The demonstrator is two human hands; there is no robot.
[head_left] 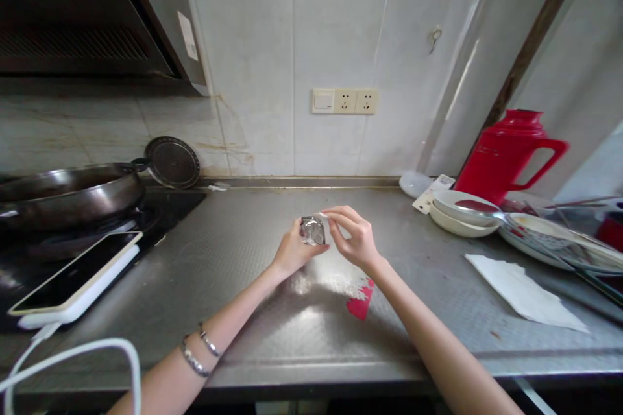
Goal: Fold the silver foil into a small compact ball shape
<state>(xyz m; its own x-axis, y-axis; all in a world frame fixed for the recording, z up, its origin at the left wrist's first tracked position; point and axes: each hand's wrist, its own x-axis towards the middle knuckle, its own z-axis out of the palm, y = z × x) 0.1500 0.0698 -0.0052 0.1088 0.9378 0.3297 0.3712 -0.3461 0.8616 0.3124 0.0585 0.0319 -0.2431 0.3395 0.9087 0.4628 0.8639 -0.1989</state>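
Observation:
My left hand (pixel 291 248) is wrapped round a small, shiny silver object (pixel 312 231), which could be foil or clear glass; its exact kind does not show. Thumb and fingers hold it from the left and below, above the middle of the steel counter (pixel 233 272). At its upper right edge, my right hand (pixel 354 237) has its fingers pinched together. A small whitish bit shows at those fingertips, too small to name. Below the right wrist, a piece of red wrapper or paper (pixel 360 303) with a ragged edge lies on the counter.
To the left, a metal pan (pixel 73 191) sits on the black stove, near a phone on a white power bank (pixel 78 282) with a cable. To the right stand stacked white bowls (pixel 462 214), a red thermos jug (pixel 506 155) and dishes. A white napkin (pixel 525 292) lies before them.

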